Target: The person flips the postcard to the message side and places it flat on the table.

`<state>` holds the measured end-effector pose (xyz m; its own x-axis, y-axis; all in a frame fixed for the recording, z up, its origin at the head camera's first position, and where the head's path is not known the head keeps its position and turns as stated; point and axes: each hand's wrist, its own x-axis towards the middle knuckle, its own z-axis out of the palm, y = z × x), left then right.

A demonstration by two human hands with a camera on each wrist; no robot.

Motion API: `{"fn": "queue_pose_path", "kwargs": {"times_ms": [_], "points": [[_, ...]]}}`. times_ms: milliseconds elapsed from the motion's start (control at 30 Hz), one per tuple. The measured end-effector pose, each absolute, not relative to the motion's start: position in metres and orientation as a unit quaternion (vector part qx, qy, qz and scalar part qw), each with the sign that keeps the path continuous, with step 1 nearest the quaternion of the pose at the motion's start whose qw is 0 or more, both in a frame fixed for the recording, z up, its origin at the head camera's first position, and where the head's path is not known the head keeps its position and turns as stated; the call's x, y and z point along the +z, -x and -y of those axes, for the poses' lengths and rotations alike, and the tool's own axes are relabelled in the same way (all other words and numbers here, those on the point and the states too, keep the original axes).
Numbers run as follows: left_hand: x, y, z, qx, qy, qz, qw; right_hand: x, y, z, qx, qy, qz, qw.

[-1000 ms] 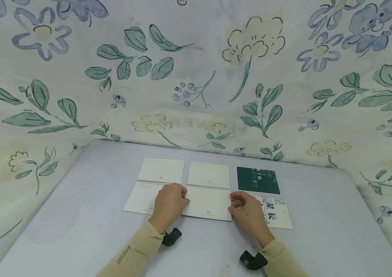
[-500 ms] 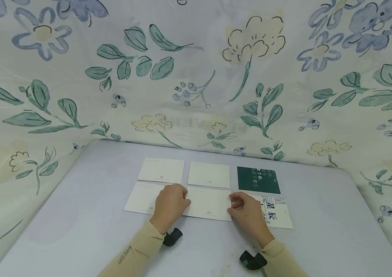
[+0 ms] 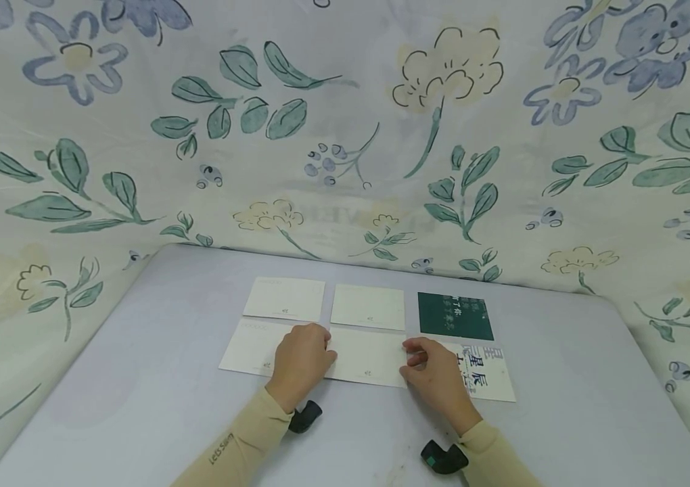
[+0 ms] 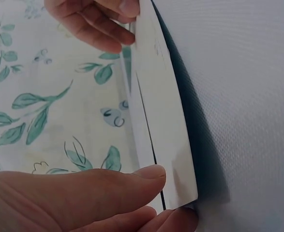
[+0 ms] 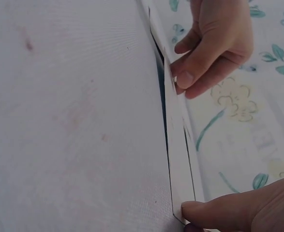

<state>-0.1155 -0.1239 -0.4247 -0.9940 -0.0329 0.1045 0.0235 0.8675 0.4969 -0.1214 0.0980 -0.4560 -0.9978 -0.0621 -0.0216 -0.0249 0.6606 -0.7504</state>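
Note:
In the head view, a cream postcard (image 3: 366, 355) lies in the middle of the front row, between both hands. My left hand (image 3: 299, 358) pinches its left edge, thumb above and a fingertip below, as the left wrist view shows. At the opposite edge my right hand (image 3: 439, 379) pinches it in the same way. Along the near edge of this postcard (image 4: 168, 121), a dark shadow falls on the tabletop. The left hand partly covers another cream card (image 3: 247, 346). A white card with dark blue characters (image 3: 481, 375) is partly hidden behind the right hand.
Behind them lie two cream cards, one at the left (image 3: 284, 299) and one in the middle (image 3: 368, 306), plus a dark green card (image 3: 456, 316) at the right. All rest on a pale table (image 3: 138, 406). A floral cloth (image 3: 345, 169) hangs along its far edge.

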Motion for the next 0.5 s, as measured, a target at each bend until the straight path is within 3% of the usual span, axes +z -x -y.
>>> {"fn": "queue_pose_path", "kwargs": {"times_ms": [500], "points": [[-0.4243, 0.1153, 0.1237, -0.249, 0.000, 0.967, 0.054, -0.4553, 0.1206, -0.0978, -0.417, 0.021, -0.908, 0.026]]}}
